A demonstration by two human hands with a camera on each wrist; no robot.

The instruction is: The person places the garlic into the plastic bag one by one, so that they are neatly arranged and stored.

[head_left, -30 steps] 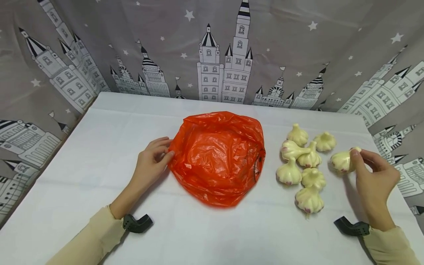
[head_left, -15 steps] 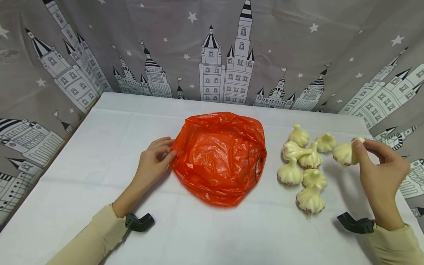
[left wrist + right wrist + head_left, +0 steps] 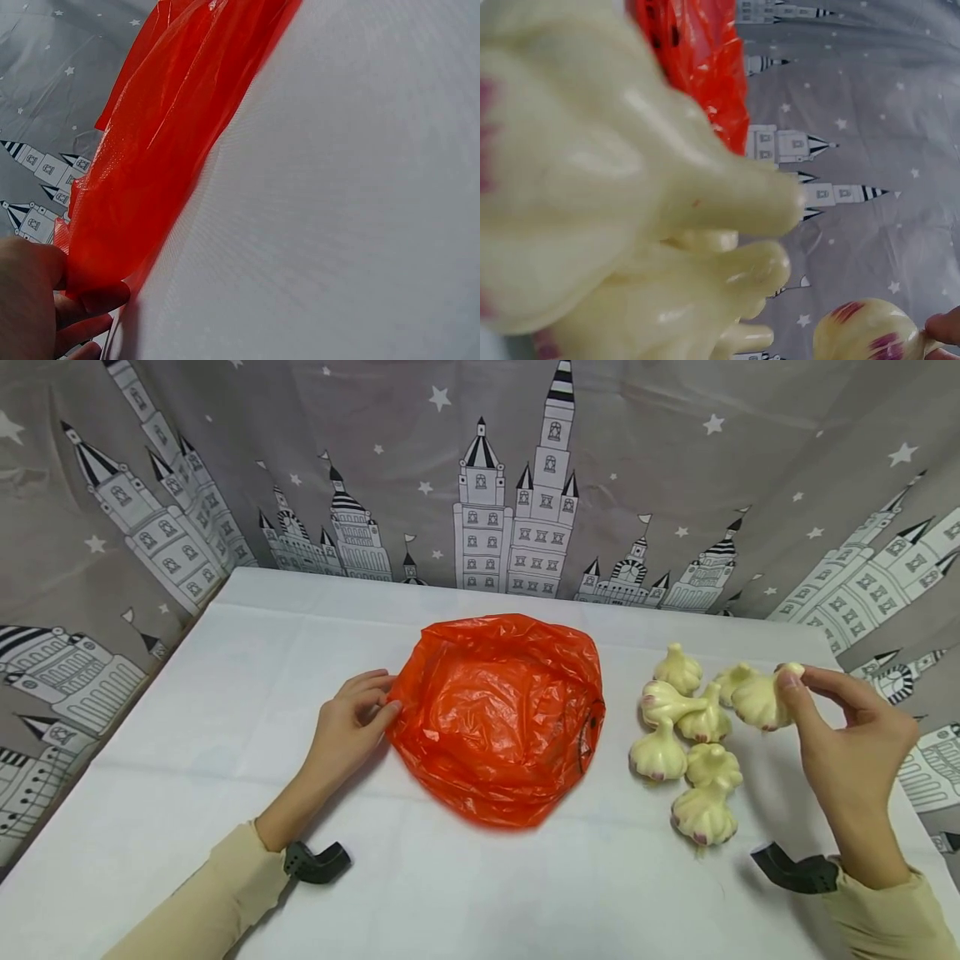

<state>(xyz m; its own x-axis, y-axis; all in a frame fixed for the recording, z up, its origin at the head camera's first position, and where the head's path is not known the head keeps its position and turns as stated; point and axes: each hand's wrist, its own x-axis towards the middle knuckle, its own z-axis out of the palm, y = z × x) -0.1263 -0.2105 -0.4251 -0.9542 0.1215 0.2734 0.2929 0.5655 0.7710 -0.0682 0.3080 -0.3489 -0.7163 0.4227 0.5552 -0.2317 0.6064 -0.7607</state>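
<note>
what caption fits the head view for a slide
Left hand pinches the red plastic bag while the right hand holds a garlic bulb near seven others.

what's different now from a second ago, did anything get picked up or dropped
The right hand has lifted the held garlic and brought it a little leftward, toward the red bag; in the head view it now partly covers a loose bulb. Nothing new was taken or let go. The left hand still pinches the bag's edge, and the other bulbs lie where they were.
</note>
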